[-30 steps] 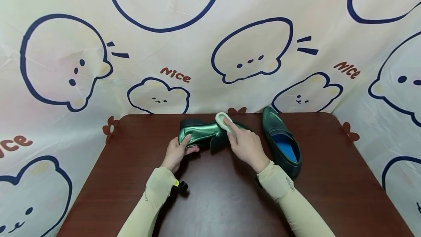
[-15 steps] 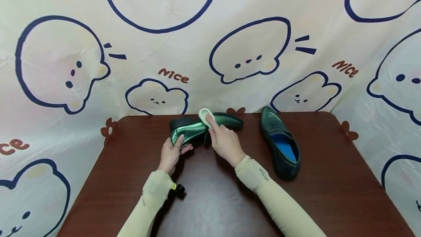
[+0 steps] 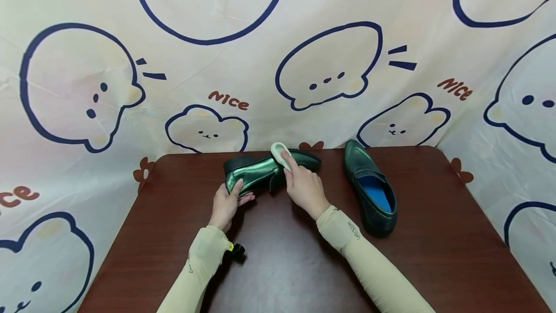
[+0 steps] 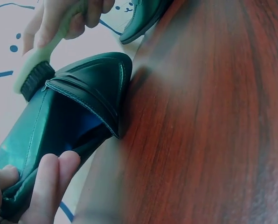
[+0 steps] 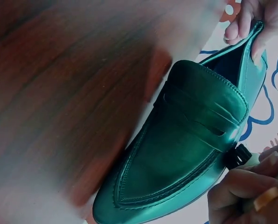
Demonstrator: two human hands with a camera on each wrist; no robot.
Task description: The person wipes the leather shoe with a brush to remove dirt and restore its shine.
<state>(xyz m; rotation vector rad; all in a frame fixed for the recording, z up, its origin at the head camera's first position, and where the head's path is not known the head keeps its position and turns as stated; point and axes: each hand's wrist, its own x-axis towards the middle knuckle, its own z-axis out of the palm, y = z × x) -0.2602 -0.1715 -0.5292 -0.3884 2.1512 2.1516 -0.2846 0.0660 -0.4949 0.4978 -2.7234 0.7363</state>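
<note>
A shiny green loafer (image 3: 254,174) lies tipped on its side near the table's far edge, its dark heel to the left and its toe to the right. My left hand (image 3: 227,203) grips it at the heel end, thumb outside and fingers inside the opening, as the left wrist view shows. In my right hand (image 3: 306,189) is a pale green shoe brush (image 3: 280,155) with black bristles (image 4: 38,80). Those bristles rest against the loafer's side, close to the strap (image 5: 199,123). A second green loafer (image 3: 369,190) with a blue insole stands upright to the right.
The brown wooden table (image 3: 278,264) ends just behind the held loafer. A white cloth (image 3: 260,71) printed with cartoon outlines hangs behind and beside the table. A small black device (image 3: 236,251) is strapped at my left wrist.
The right hand and brush moved left along the loafer toward its heel, then slightly back right. The held loafer shifted a little left. The second loafer stayed in place.
</note>
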